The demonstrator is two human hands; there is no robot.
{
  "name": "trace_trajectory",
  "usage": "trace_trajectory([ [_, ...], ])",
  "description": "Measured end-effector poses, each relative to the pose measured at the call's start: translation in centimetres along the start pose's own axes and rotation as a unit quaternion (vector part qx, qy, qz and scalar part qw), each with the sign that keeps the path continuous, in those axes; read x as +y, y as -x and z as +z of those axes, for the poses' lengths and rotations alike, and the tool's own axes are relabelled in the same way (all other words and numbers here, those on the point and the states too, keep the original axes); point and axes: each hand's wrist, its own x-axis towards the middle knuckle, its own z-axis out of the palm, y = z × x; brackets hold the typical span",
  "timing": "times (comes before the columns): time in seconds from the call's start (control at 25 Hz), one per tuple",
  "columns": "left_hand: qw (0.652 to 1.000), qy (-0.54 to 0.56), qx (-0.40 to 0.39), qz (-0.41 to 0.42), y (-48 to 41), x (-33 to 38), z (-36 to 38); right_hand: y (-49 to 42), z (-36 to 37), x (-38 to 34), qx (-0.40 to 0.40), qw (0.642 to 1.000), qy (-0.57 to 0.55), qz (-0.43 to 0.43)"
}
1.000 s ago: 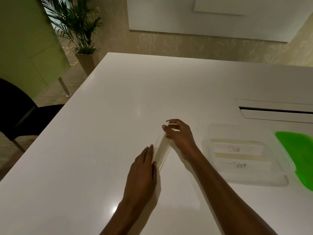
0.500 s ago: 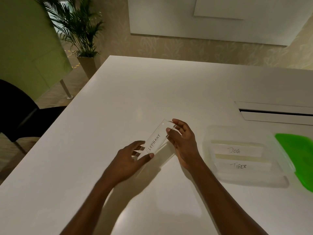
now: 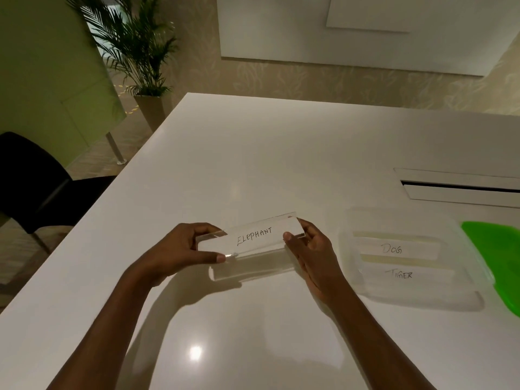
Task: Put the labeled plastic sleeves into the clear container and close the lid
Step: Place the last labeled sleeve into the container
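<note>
Pinching the ELEPHANT sleeve [image 3: 253,237] at each end with left hand [image 3: 180,249] and right hand [image 3: 312,249], label up over the table [image 3: 253,150], seemingly squared for the container [image 3: 394,220] alongside DOG [image 3: 394,247] and TIGER [image 3: 402,274].

ELEPHANT sleeve [image 3: 253,237] between left hand [image 3: 180,246] and right hand [image 3: 312,246], above table [image 3: 253,153]

The clear plastic sleeve [image 3: 261,235] pinched between my left hand [image 3: 180,249] and right hand [image 3: 312,246] is smooth and glossy, with a matt white paper label inside. The white table top [image 3: 253,153] is smooth and polished, shiny enough to mirror a lamp and the sleeve. The clear rectangular plastic container [image 3: 422,298] looks faintly frosted. The 2 sleeves in it, DOG [image 3: 394,249] and TIGER [image 3: 402,274], show matt paper. The bright green plastic lid [image 3: 498,260] is glossy.
</note>
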Motion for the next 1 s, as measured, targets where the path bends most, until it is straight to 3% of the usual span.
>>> trace_trajectory([
  [0.16,0.998,0.012,0.053,0.025,0.3,-0.2,-0.1,1.4,-0.2,-0.2,-0.001,1.0,0.027,0.004],
  [0.36,0.998,-0.014,0.046,0.047,1.1,0.2,-0.7,3.3,-1.3,-2.5,-0.041,0.99,0.138,-0.01],
  [0.6,0.994,-0.082,-0.009,0.068,2.1,2.9,-2.4,4.2,-1.7,-6.6,-0.099,0.93,0.352,-0.048],
  [0.84,0.975,-0.16,-0.036,0.149,0.0,10.4,-2.9,4.6,-2.7,-9.0,-0.081,0.891,0.438,-0.084],
  [1.0,0.957,-0.198,-0.051,0.205,-2.3,15.9,-1.1,5.0,-6.0,-11.7,-0.021,0.891,0.438,-0.116],
])
